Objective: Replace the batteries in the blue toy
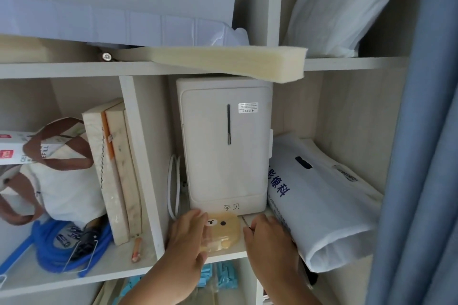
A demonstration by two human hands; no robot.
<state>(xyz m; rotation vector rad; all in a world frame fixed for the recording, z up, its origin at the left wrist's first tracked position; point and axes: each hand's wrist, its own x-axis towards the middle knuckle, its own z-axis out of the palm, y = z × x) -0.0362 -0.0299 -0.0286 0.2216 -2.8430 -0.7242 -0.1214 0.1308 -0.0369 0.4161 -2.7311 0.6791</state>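
A translucent yellow bear-face case (224,233) lies at the front of the middle shelf (223,254), in front of a white appliance (224,146). My left hand (187,242) grips the case's left edge, fingers on top and thumb at the shelf's front. My right hand (269,240) is closed just right of the case, with a thin metal tool tip (245,221) poking out of the fingers. Packed batteries (63,240) lie in the left compartment. Light blue pieces (219,277) show on the shelf below. No blue toy can be made out for certain.
A white plastic bag (319,200) leans against the appliance's right side and touches my right hand. A blue hose (49,252), a tote bag (62,181) and upright flat boxes (116,171) fill the left compartment. A foam block (235,62) overhangs above. A blue curtain (421,156) hangs at the right.
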